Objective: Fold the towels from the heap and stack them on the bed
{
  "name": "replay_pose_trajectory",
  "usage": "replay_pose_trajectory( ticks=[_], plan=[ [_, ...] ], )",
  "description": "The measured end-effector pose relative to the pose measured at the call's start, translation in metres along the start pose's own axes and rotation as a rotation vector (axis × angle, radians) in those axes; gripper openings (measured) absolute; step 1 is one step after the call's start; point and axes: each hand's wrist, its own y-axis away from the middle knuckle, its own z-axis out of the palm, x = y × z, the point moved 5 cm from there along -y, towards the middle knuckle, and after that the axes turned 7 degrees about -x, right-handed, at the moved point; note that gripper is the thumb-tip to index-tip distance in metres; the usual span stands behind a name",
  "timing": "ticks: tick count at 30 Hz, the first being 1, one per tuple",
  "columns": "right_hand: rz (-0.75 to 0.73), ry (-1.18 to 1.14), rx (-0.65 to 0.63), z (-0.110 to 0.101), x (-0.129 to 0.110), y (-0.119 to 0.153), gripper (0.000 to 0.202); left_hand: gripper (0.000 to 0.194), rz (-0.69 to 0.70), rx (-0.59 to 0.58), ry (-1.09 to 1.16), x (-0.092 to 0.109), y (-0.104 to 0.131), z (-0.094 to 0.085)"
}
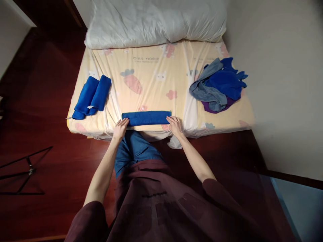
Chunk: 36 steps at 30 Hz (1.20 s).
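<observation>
A blue cloth (148, 118), folded into a long narrow strip with a thin greenish edge, lies flat near the front edge of the bed. My left hand (121, 127) rests on its left end, fingers stretched out over the fabric. At the opposite end, my right hand (174, 125) lies with its fingers extended on the corner. My thumbs are hard to make out. To the left are rolled or folded blue cloths (87, 95), lying side by side. On the right side sits a loose heap of crumpled cloths (219, 85) in blue, grey-blue and purple.
The bed's pale yellow sheet (151, 89) has carrot and rabbit prints and some wrinkles. A thick white quilt (156, 23) lies across the far side. White wall (282, 84) borders the right. A black tripod leg frame (29, 170) stands on the red-brown floor at left.
</observation>
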Motion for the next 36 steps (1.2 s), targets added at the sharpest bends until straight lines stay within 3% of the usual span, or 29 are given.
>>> replay_pose_trajectory(
  ticks=[5,10,21,25,30,36],
  plan=[
    [-0.105,-0.169,-0.055,0.001,0.011,0.027,0.058,0.054,0.031,-0.009,0.102,-0.010,0.026,-0.002],
    [0.037,-0.383,0.065,0.006,0.035,0.024,0.060,0.045,-0.051,0.093,0.297,-0.024,0.025,-0.009],
    [0.145,-0.484,0.106,0.010,0.049,0.020,0.041,0.034,-0.138,0.212,0.347,-0.038,0.030,-0.006],
    [0.217,-0.614,0.161,0.017,0.055,0.017,0.026,0.034,-0.295,0.269,0.389,-0.047,0.024,-0.005],
    [0.333,-0.754,0.333,0.023,0.062,0.012,0.049,0.041,-0.417,0.349,0.560,-0.046,0.006,-0.004],
    [0.351,-0.723,0.375,0.024,0.061,0.008,0.052,0.038,-0.433,0.398,0.585,-0.044,-0.004,-0.005]
  ],
)
